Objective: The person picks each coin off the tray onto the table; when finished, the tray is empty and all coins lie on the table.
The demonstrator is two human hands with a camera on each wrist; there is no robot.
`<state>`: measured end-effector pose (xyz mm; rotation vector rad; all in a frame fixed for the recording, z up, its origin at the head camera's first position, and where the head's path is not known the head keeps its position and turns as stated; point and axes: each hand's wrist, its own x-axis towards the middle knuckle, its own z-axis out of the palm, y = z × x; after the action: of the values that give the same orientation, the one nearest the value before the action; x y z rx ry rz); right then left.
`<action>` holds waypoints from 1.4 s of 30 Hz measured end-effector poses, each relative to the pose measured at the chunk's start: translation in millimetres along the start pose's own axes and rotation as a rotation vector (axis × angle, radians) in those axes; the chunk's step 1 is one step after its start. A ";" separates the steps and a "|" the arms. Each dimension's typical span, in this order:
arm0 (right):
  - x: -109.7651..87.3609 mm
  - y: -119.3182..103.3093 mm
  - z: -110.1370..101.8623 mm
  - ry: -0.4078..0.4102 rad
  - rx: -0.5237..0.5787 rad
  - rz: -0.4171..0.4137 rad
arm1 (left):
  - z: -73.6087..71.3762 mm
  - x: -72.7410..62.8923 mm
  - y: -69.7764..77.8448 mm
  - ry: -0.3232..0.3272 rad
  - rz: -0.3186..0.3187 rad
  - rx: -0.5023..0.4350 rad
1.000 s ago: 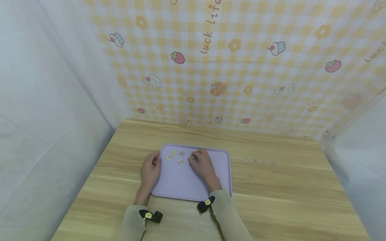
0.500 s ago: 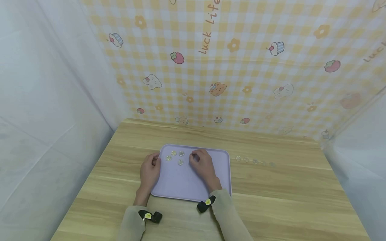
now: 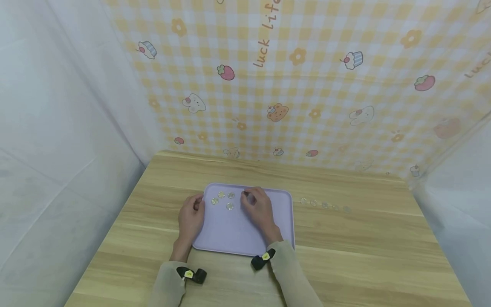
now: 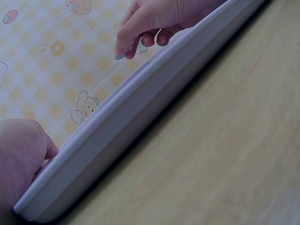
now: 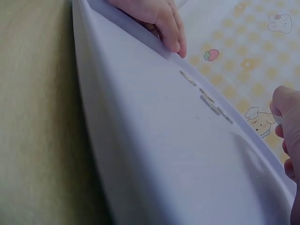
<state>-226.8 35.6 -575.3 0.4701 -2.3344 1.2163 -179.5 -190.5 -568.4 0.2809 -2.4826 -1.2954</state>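
A shallow lilac tray lies on the wooden table. At its left rim, my left hand grips the edge, its fingers and thumb bent at the rim in the right wrist view. Over the tray's upper right part, my right hand pinches a coin between thumb and forefinger; the left wrist view shows only its grey edge. Several coins lie flat in the tray's upper left area, left of the right hand. In the right wrist view those coins appear edge-on, near the far rim.
Right of the tray, a slanting row of several coins lies on the wooden table. A yellow checked cloth hangs behind the table, and white sheets hang at both sides.
Hardly anything differs. The right hand stays over the same part of the tray with small finger shifts; the left hand, the tray and the lying coins keep their places.
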 end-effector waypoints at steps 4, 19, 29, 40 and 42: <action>0.6 -1.4 -0.5 0.008 0.000 0.009 | 0.4 0.4 -0.3 0.002 0.000 0.001; -1.4 -5.4 -9.2 0.069 0.011 0.009 | 2.1 -0.3 0.9 0.009 -0.007 0.011; -1.9 -11.3 -13.8 0.091 0.019 -0.035 | 2.0 0.6 1.3 0.001 0.004 0.036; -7.0 -13.0 -28.2 0.117 0.041 -0.048 | 1.4 0.3 2.7 0.000 -0.006 0.029; -7.8 -11.7 -32.2 0.115 0.037 -0.036 | 1.3 0.1 3.1 -0.003 -0.005 0.031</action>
<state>-206.6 56.6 -555.5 0.4405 -2.2011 1.2383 -180.1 -187.8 -566.5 0.2927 -2.5083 -1.2606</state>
